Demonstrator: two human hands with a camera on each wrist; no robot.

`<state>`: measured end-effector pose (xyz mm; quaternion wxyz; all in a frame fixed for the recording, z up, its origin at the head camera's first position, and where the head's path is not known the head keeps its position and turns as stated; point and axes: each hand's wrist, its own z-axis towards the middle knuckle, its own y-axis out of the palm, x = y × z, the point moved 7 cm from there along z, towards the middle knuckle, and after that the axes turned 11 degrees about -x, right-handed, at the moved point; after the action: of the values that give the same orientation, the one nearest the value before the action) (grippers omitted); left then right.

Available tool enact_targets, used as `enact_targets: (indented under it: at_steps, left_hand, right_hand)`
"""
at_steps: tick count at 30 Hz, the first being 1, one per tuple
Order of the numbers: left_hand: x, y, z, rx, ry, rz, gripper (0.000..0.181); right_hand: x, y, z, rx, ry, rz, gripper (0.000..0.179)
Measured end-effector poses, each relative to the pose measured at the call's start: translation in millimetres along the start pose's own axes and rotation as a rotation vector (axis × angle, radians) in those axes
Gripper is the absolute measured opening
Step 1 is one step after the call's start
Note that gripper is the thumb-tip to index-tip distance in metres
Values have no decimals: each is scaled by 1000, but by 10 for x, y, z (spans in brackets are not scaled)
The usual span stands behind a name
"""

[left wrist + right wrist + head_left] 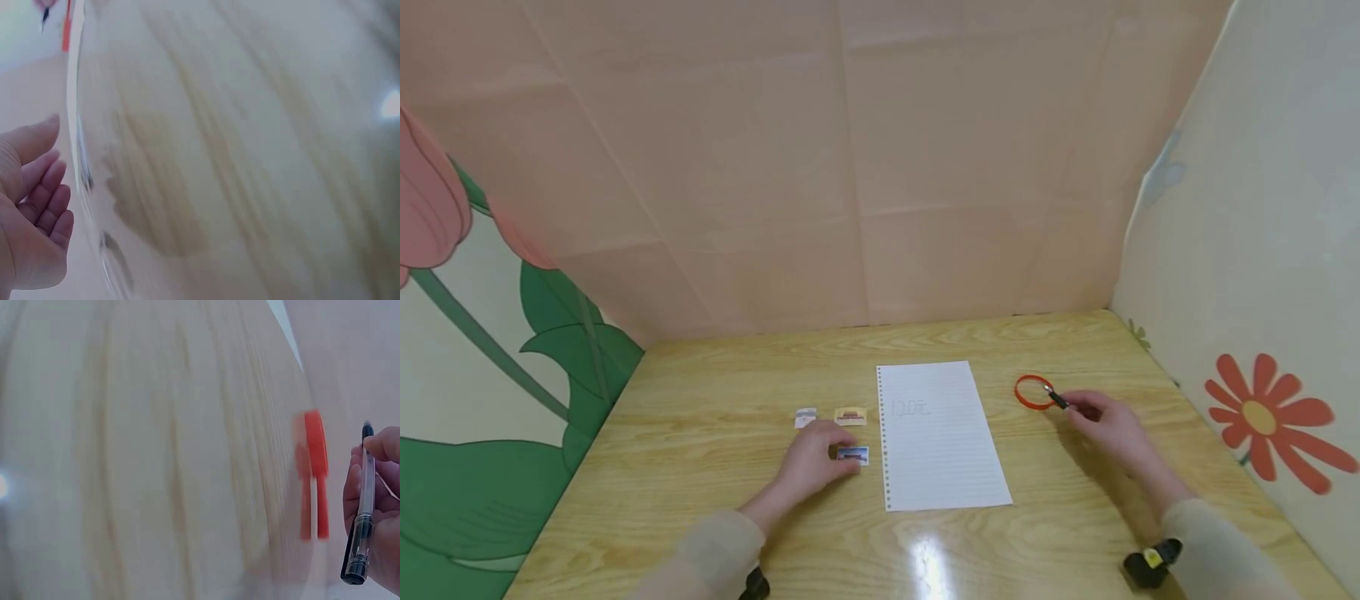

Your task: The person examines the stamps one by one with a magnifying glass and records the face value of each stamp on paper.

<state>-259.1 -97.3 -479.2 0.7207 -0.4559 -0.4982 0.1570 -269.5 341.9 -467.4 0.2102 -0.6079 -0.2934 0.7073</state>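
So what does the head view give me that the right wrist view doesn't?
Only the head view shows the lined sheet, three small cards left of it, and the left hand resting by the nearest card. Only the right wrist view shows plainly that the thing in the right hand is a clear pen, pinched near its tip. Both show the right hand, the orange ring beside it and the wooden table.

Your left hand lies palm down, fingers relaxed and loosely bent, forearm angled in from lower left. Your right hand reaches forward, its fingers pinched, forearm entering from lower right.
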Motion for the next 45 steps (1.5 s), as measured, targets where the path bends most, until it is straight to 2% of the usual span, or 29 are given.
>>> enact_targets:
  at_steps: [6,14,17,22,24,26,31,34,37,41,45]
  left_hand:
    - [277,146,55,-30,79,8,33]
    - [559,380,175,-103,87,37,38]
    - [674,444,219,-108,136,89,39]
    - [792,550,283,-73,237,183,40]
    - [801,602,308,-87,235,195,42]
    - [785,656,334,-121,197,189,44]
    - [757,712,362,-177,116,183,49]
    - [761,708,357,-199,88,173,50]
    - [762,705,351,-212,72,167,51]
    - [744,716,349,-212,67,158,51]
    - [734,725,347,-208,61,150,50]
  right_hand:
    - [-162,238,87,-22,-66,10,21]
    - [-328,546,171,-65,-225,82,29]
    - [-380,637,203,-90,-231,94,31]
    - [-458,765,250,-125,-214,93,27]
    - [-478,817,266,-145,-196,121,24]
    - [-490,864,281,-170,-156,176,21]
    - [-492,970,311,-252,-40,454,27]
    - [-507,1014,341,-295,-36,676,32]
    - [-548,1035,376,-341,-99,837,37]
    - [-657,998,379,-348,-156,833,44]
    - [-683,985,403,-305,-101,851,43]
